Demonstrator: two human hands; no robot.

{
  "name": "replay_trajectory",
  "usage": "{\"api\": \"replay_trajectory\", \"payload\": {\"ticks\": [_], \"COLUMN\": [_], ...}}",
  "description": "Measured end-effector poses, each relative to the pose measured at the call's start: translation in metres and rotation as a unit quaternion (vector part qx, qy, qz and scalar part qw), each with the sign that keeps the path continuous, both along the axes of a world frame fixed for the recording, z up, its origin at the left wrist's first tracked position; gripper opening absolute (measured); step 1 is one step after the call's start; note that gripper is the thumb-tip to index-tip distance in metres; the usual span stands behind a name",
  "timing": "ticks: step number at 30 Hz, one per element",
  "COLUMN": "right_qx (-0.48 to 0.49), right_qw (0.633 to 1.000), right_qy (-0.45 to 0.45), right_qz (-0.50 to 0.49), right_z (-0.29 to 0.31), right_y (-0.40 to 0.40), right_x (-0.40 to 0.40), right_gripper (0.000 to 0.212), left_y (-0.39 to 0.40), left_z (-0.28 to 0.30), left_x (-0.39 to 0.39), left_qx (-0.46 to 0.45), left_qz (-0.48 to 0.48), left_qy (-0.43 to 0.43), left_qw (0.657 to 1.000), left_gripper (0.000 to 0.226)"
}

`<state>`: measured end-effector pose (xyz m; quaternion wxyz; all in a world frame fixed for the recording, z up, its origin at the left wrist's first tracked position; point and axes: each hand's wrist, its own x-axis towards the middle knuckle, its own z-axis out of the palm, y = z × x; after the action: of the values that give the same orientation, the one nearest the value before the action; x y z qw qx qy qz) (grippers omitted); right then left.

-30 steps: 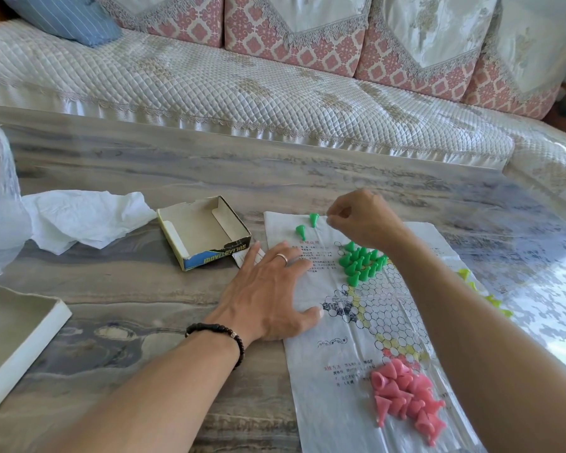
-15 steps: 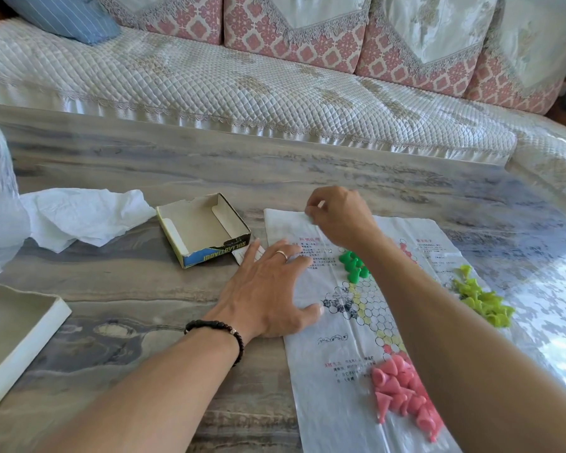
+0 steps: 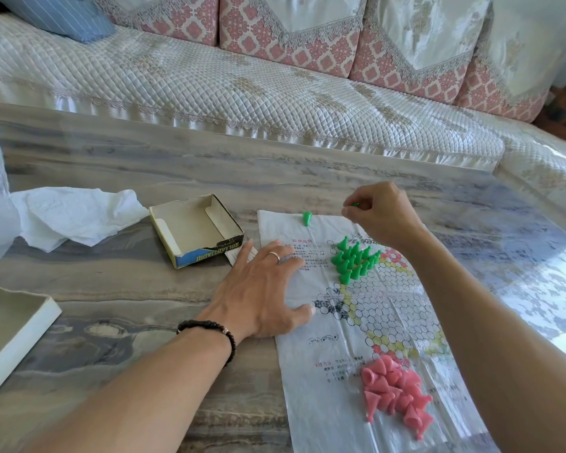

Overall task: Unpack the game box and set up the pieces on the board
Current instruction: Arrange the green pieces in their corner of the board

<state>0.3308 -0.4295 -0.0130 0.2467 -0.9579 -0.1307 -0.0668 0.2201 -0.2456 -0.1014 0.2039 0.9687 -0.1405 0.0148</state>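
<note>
1. On the grey table (image 3: pixel 118 289), a thin plastic game board (image 3: pixel 327 361) is spread out flat, with small circles printed on it.
2. The left hand (image 3: pixel 262 292) is laid flat on the left edge of the board, fingers straight and spread, with nothing gripped.
3. A ring is worn on one finger, and a dark bead bracelet (image 3: pixel 209 328) is worn on that wrist.
4. The right hand (image 3: pixel 379 214) is held over the far end of the board, and a small green piece (image 3: pixel 354 205) is pinched between its fingertips.
5. One green peg (image 3: pixel 306 218) is stood alone near the far edge of the board, just left of the right hand.
6. A bunch of green pegs (image 3: pixel 355 259) is stood close together on the far part of the board.
7. A pile of pink pegs (image 3: pixel 394 397) is heaped on the near part of the board, tipped over on their sides.
8. An open game box (image 3: pixel 196 230) is set on the table, just left of the board.
9. White crumpled paper (image 3: pixel 69 217) is left further to the left.
10. A white lid (image 3: pixel 10 328) is seen at the near left edge.
</note>
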Motion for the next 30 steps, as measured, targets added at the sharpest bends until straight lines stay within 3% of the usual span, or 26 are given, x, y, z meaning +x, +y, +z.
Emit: {"api": "replay_trajectory", "payload": {"ticks": [9, 16, 30], "right_qx": [-0.059, -0.13, -0.196], "right_qw": [0.993, 0.987, 0.974], "right_qy": [0.096, 0.056, 0.076], "right_qz": [0.045, 0.074, 0.081], "right_z": [0.006, 0.003, -0.017], "right_y": [-0.002, 0.0, 0.006], "right_x": [0.001, 0.003, 0.0], "right_gripper": [0.02, 0.015, 0.018], "left_y": [0.001, 0.001, 0.0], "left_z": [0.0, 0.0, -0.001], "left_x": [0.0, 0.001, 0.0], "left_qx": [0.001, -0.001, 0.004], "left_qz": [0.0, -0.002, 0.0], "left_qy": [-0.004, -0.005, -0.012], "left_qw": [1.0, 1.0, 1.0], "left_gripper": [0.081, 0.081, 0.08]}}
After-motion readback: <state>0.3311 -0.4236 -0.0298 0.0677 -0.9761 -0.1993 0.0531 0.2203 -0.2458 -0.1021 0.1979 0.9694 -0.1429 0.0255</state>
